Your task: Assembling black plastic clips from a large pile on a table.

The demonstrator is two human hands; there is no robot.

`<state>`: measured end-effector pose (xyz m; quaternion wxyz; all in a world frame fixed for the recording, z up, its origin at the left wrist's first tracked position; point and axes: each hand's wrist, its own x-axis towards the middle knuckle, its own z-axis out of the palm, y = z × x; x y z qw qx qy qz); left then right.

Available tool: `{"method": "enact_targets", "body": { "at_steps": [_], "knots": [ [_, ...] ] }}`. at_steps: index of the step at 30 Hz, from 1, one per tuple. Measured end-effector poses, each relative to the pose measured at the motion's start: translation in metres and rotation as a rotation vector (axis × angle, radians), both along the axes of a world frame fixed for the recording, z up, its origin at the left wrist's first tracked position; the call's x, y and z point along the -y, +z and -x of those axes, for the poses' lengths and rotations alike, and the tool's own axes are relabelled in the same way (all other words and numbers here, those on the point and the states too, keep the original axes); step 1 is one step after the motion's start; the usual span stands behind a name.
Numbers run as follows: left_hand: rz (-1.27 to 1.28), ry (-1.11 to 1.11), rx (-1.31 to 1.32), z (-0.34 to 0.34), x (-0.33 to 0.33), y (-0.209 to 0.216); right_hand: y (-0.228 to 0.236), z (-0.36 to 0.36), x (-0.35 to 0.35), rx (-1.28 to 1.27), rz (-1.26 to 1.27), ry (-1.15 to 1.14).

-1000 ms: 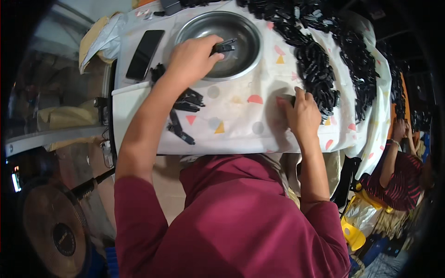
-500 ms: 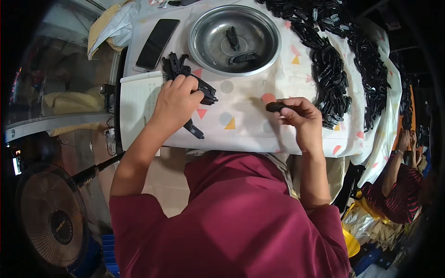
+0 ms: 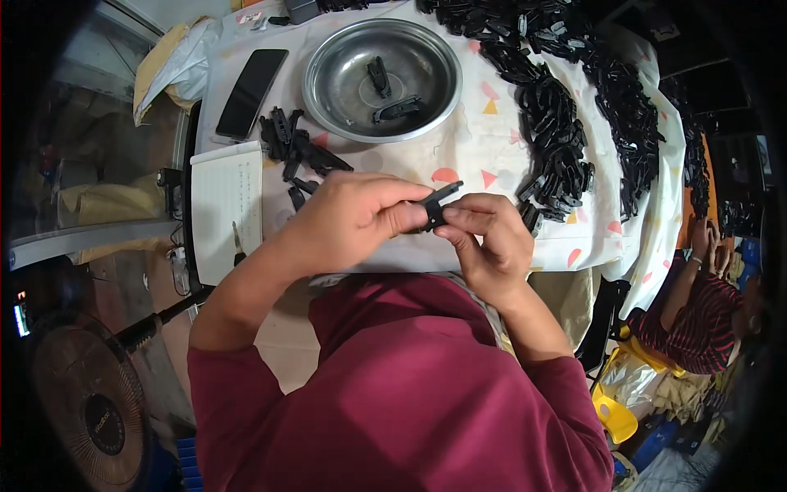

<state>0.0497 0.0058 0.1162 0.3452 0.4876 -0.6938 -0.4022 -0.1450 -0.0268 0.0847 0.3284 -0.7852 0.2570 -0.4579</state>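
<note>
In front of my body, just above the table's near edge, both hands meet at a black plastic part [image 3: 437, 210]. My left hand [image 3: 348, 220] is closed on it, thumb and fingers pinching one side. My right hand [image 3: 493, 244] pinches the other side with thumb and fingertips. Whether it is one part or two pressed together, I cannot tell. Beyond my left hand lies a small heap of black plastic parts [image 3: 299, 150]. A steel bowl [image 3: 318, 117] farther off has two similar black pieces inside.
A black phone [image 3: 252, 94] and an open notebook [image 3: 215, 205] with a pen lie at left. Long piles of black parts [image 3: 551, 123] cover the table's right side. A fan [image 3: 94, 402] stands at lower left. Another person [image 3: 693, 316] works at far right.
My left hand has left the heap and come right, toward the middle. My right hand has shifted left with its black piece, so both hands now meet. The whole view has shifted slightly.
</note>
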Motion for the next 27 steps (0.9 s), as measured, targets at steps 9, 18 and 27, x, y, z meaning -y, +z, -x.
{"method": "enact_targets", "body": {
  "at_steps": [9,18,27],
  "knots": [
    [-0.242,0.068,0.046,0.011,-0.034,-0.033,-0.010,0.013,-0.016,-0.345,-0.348,0.091],
    [0.073,0.503,0.780,-0.054,-0.042,-0.056,-0.034,0.086,0.024,-0.990,-0.235,-0.531],
    [0.441,0.177,0.810,-0.073,-0.004,-0.054,-0.038,0.079,0.031,-0.726,-0.370,-0.506]
  ]
}}
